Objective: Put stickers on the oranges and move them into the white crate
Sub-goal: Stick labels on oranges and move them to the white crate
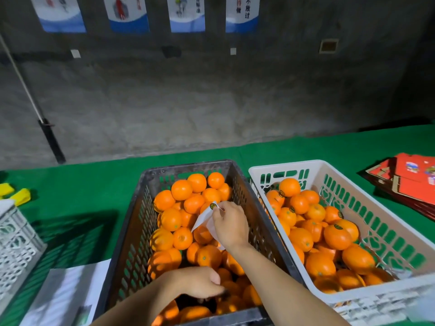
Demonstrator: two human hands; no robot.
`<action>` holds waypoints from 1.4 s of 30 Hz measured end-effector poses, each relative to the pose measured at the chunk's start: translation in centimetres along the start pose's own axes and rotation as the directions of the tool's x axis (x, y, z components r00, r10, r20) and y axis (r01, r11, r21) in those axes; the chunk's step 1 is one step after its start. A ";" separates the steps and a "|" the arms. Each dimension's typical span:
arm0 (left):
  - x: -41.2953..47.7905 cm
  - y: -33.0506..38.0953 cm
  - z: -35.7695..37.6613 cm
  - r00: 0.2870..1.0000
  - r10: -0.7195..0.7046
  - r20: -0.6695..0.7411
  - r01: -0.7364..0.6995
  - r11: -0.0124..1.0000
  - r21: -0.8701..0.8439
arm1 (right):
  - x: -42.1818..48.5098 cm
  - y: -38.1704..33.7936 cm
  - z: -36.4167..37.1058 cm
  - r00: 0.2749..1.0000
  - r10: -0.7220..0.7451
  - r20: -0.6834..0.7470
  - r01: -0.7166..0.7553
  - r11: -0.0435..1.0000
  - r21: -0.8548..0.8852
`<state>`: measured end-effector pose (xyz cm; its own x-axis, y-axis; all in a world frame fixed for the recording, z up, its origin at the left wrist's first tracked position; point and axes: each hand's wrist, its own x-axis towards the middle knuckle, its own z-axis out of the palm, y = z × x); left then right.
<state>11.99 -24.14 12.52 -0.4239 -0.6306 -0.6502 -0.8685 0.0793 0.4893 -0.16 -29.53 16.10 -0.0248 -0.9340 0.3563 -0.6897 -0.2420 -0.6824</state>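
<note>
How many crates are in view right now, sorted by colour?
Dark grey crate, holding unstickered oranges: 1
White crates: 2, one on the right holding stickered oranges, one partly cut off at the left edge
Total: 3

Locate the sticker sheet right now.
In the head view, centre frame: the sticker sheet is pinched in the right hand, above the oranges in the dark crate, left of the white crate.
</note>
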 end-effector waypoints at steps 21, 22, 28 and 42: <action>-3.1 -1.3 -5.3 0.210 0.193 -0.958 -0.001 0.980 0.197 | 0.3 -1.6 -0.4 0.941 0.041 0.337 -0.239 0.784 0.573; -3.2 -1.3 -5.3 0.212 0.189 -0.959 0.002 0.981 0.194 | 0.3 -1.6 -0.4 0.939 0.049 0.340 -0.247 0.785 0.569; -3.2 -1.2 -5.0 0.284 0.134 -0.949 0.051 0.987 0.154 | -0.5 -0.1 0.6 0.948 -0.270 0.169 0.251 0.960 0.126; -3.7 -1.0 -5.5 0.184 -0.095 -0.978 0.266 0.963 -0.043 | 0.2 -0.8 -0.4 0.985 -0.123 -0.118 0.132 0.988 0.074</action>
<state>15.85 -26.15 17.64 0.2555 -0.8791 0.4024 -0.9380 -0.1246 0.3234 0.10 -29.38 16.98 -0.0247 -0.8595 0.5105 -0.6317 -0.3823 -0.6743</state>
